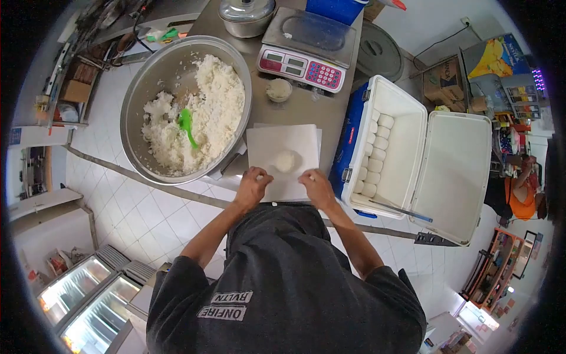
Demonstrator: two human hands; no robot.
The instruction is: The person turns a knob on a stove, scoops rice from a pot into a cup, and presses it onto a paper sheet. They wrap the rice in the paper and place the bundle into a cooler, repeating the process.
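Note:
On a stack of white paper sheets (265, 141) sits a round mound of rice (287, 161). My left hand (254, 184) is closed at the near left part of the top sheet, its thumb and fingers pinched on the paper. My right hand (315, 187) pinches the paper on the near right side, fingertips a little short of the rice. Both hands are apart from the mound. Left of the paper, a large metal bowl (127, 118) holds loose rice (218, 100) and a green scoop (186, 121). Beyond the paper is a small cup of rice (278, 90).
A digital scale (306, 44) stands at the back of the metal table, beside a lidded pot (246, 17). At the right, an open cooler (407, 147) holds several wrapped white portions (377, 154). A person in orange (522, 197) is at the far right.

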